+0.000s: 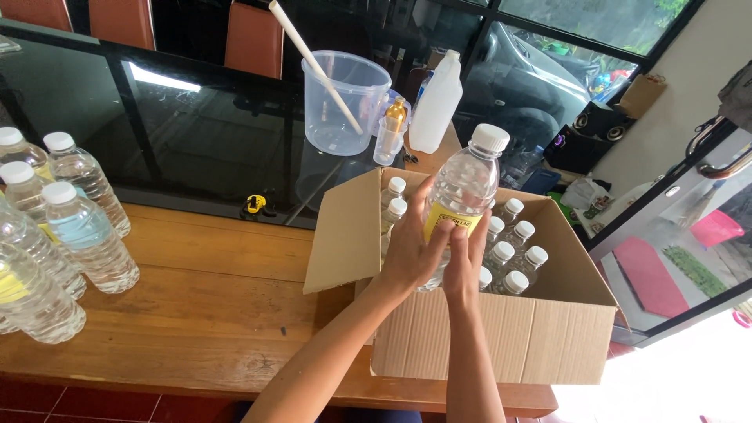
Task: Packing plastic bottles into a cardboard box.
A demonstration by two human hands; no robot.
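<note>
Now both hands, left hand (411, 254) and right hand (464, 262), clasp a yellow-labelled water bottle (466, 192) upright above the bottle-filled cardboard box (501, 337) on the worktop (211, 298).

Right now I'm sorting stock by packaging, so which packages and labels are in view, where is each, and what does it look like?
Cardboard box: brown, open, on the wooden table's right end, holding white-capped clear bottles.
Yellow label: on the clear bottle held over the box by the left hand and the right hand.
Pale blue label: on one of the bottles standing at left.
White jug: plain, behind the box.
</note>
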